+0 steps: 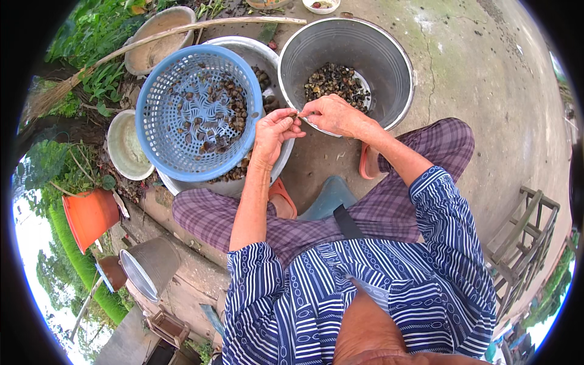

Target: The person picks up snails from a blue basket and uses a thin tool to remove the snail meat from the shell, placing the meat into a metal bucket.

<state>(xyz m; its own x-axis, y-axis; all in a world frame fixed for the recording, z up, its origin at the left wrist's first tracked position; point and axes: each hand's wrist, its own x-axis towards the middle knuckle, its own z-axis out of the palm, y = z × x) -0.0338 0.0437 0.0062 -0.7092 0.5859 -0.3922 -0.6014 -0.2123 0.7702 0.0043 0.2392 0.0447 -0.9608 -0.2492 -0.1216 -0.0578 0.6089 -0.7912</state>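
Note:
My left hand (273,134) pinches a small brown snail (293,116) between thumb and fingertips, above the gap between basin and bucket. My right hand (336,116) meets it from the right, its fingertips closed at the snail; whether they hold a small piece is too small to tell. A blue perforated plastic basket (145,114) with scattered brown snails sits over a wide metal basin (287,153), which holds more snails. At the right stands a grey metal bucket (388,64) with a heap of dark and yellowish snails or snail pieces (335,84) on its bottom.
A straw broom (182,29) lies behind the basket, across an oval basin (157,43). A pale bowl (127,148) and an orange pot (91,216) stand at the left. My knees flank a bluish plastic stool (332,198). A wooden rack (524,242) stands at the right.

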